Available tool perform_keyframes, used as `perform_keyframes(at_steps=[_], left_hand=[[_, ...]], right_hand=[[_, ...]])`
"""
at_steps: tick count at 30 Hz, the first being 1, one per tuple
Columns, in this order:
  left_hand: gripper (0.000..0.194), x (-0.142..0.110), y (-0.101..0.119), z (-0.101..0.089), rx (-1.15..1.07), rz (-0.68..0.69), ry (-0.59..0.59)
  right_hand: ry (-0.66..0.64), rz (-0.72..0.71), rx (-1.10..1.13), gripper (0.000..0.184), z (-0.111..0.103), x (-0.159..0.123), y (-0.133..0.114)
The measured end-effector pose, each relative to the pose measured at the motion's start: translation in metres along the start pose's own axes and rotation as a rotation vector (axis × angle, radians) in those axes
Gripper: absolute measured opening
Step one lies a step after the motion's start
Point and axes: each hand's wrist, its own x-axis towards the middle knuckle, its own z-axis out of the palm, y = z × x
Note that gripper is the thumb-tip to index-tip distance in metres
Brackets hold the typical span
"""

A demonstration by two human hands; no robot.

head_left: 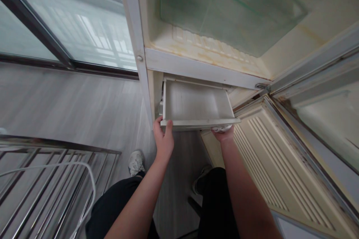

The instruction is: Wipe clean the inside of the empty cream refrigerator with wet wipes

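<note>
A white plastic drawer [196, 104] stands pulled out of the lower compartment of an old, stained refrigerator [202, 63]. My left hand [163, 138] grips the drawer's front left corner, thumb over the rim. My right hand [223, 133] is under the drawer's front right edge, closed on a crumpled white cloth [221, 129] pressed against the underside. The drawer looks empty inside.
The upper fridge compartment holds a greenish glass shelf [224, 7]. The lower fridge door [280, 164] hangs open to the right, the upper door [328, 93] above it. A metal rack [42, 186] with a white cable [84, 168] sits lower left. Large windows [70, 18] stand at left.
</note>
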Motion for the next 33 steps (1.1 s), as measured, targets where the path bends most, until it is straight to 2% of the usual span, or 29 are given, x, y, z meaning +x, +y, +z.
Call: perform_keyframes(at_steps=[2, 5, 8, 10, 12, 15, 18, 20, 21, 24, 26, 28, 30, 32, 33], left_hand=[[0.043, 0.0, 0.0, 0.0, 0.001, -0.004, -0.004], [0.043, 0.0, 0.0, 0.0, -0.001, 0.001, 0.001], [0.044, 0.0, -0.001, 0.0, -0.003, 0.007, 0.0], [0.045, 0.0, -0.002, 0.001, -0.003, 0.011, 0.0], [0.046, 0.0, -0.002, 0.001, 0.0, 0.014, -0.003], [0.046, 0.0, -0.002, 0.001, 0.009, 0.017, -0.003], [0.045, 0.0, -0.001, 0.001, 0.016, 0.026, -0.003], [0.046, 0.0, -0.001, 0.001, 0.018, 0.034, -0.006], [0.046, 0.0, -0.001, 0.001, 0.019, 0.037, -0.006], [0.047, 0.001, -0.001, 0.001, 0.024, 0.039, -0.009], [0.047, 0.002, -0.002, 0.001, 0.022, 0.038, -0.007], [0.047, 0.002, -0.003, 0.001, 0.013, 0.039, -0.001], [0.047, 0.002, -0.003, 0.001, 0.008, 0.04, 0.003], [0.048, 0.002, -0.003, 0.001, 0.012, 0.042, -0.002], [0.047, 0.002, -0.003, 0.001, 0.015, 0.042, -0.005]], right_hand=[[0.041, -0.052, -0.012, 0.048, -0.002, 0.001, -0.006], [0.18, -0.083, 0.039, 0.024, -0.009, 0.0, -0.009], [0.25, -0.172, 0.067, 0.016, -0.015, -0.005, -0.005], [0.327, -0.348, 0.06, 0.021, -0.014, -0.012, -0.003], [0.383, -0.607, -0.049, 0.031, -0.01, -0.021, -0.003], [0.393, -0.948, -0.402, 0.043, -0.003, -0.033, -0.009], [0.335, -1.145, -0.794, 0.043, 0.006, -0.038, -0.02], [0.246, -1.155, -1.116, 0.039, 0.014, -0.037, -0.029], [0.2, -1.107, -1.295, 0.038, 0.018, -0.035, -0.035], [0.113, -0.819, -1.753, 0.041, 0.031, -0.027, -0.055], [0.084, -0.65, -1.912, 0.04, 0.039, -0.022, -0.069], [0.055, -0.582, -1.977, 0.039, 0.048, -0.017, -0.083], [0.061, -0.636, -1.994, 0.039, 0.057, -0.011, -0.096], [0.045, -0.802, -2.009, 0.036, 0.066, -0.003, -0.106], [-0.012, -0.9, -2.033, 0.034, 0.069, 0.002, -0.11]])
